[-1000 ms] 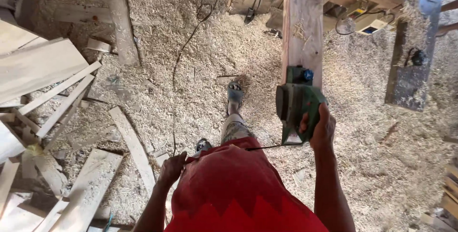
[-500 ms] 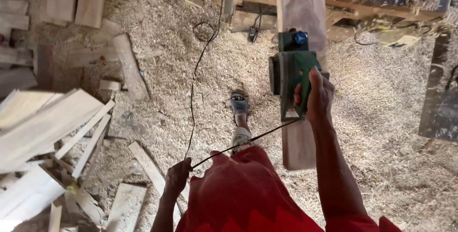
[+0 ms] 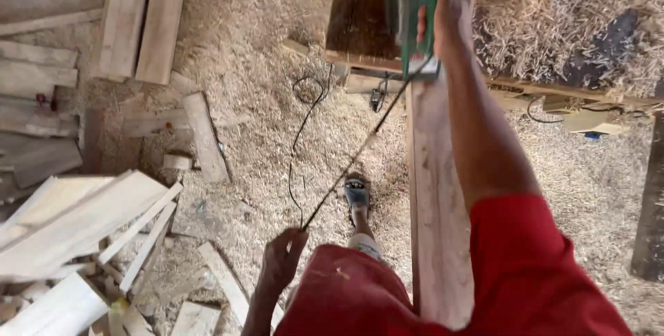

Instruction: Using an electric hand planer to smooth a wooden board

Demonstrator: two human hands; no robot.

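Gripping green planer (image 3: 413, 11) on rough plank (image 3: 436, 204), right hand (image 3: 443, 4); left hand (image 3: 283, 256) holding thin cord (image 3: 360, 153).

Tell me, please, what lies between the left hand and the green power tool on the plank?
In the head view, a taut black cord runs from the left hand up to the green power tool; below it lie wood shavings.

Your floor (image 3: 263, 80) deep in wood shavings, your long plank (image 3: 436, 191) raised across the workbench (image 3: 360, 25), loose boards (image 3: 142, 18) upper left, pale offcuts (image 3: 76, 225) piled lower left, black cord (image 3: 301, 142) looping over the shavings, your sandalled foot (image 3: 357, 194) beside the plank
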